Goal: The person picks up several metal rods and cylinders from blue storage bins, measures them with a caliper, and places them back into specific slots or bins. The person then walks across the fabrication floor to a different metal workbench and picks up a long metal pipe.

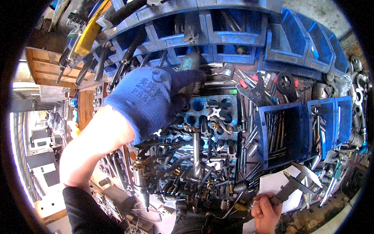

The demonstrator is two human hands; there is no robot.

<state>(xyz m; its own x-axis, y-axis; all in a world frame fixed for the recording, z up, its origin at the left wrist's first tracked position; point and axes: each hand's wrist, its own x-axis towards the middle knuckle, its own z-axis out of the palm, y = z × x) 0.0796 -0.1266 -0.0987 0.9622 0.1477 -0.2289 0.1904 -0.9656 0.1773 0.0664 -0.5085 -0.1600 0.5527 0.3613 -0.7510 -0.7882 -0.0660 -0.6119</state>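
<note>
Blue-gloved L hand crosses ctr of frame over a blue holed block crammed w/ cutters; fingers blurred beside a teal-marked item, can't tell if gripping. Bare R hand, lower right, fingers closed round a caliper, white paper behind. Risks: L fingers could get nicked or topple cutters, given crowding; caliper could knock nearby metal if swung. Containers: blue bin, right of ctr, holds long thin bits; upper bins, some w/ dark tools, others too shadowed.
</note>
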